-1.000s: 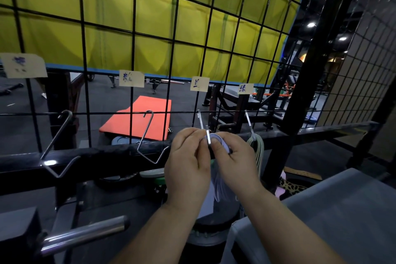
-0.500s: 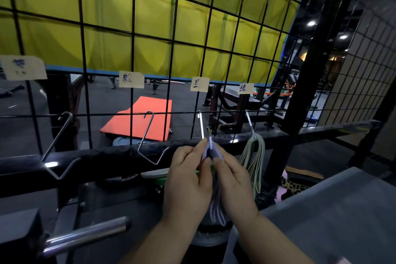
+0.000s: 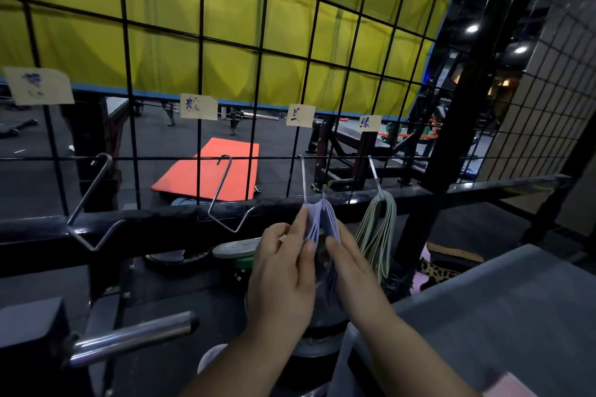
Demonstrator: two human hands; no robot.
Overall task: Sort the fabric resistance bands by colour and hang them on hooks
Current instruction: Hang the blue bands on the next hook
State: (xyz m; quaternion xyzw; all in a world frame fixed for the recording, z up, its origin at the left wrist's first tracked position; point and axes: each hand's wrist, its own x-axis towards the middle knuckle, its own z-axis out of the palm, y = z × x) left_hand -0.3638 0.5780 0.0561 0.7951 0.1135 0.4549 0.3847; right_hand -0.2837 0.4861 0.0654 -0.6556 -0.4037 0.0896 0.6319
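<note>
Right now your pale purple bands [image 3: 317, 219] hang from the third hook [image 3: 303, 177] on the wire grid [image 3: 200, 38] — long axis straight down, loops bunched at the top and fanning slightly below. Your left hand [image 3: 283, 271] pinches their left side between thumb and forefinger; your right hand [image 3: 351, 264] pinches the right side. Just beside them, green bands [image 3: 380, 229] dangle from the fourth hook [image 3: 375, 176] — also vertical.

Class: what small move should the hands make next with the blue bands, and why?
Probably let go and withdraw: the blue bands seem already hung on the third hook, beside the green bands, while the left hand and right hand pinch them just below it.
</note>
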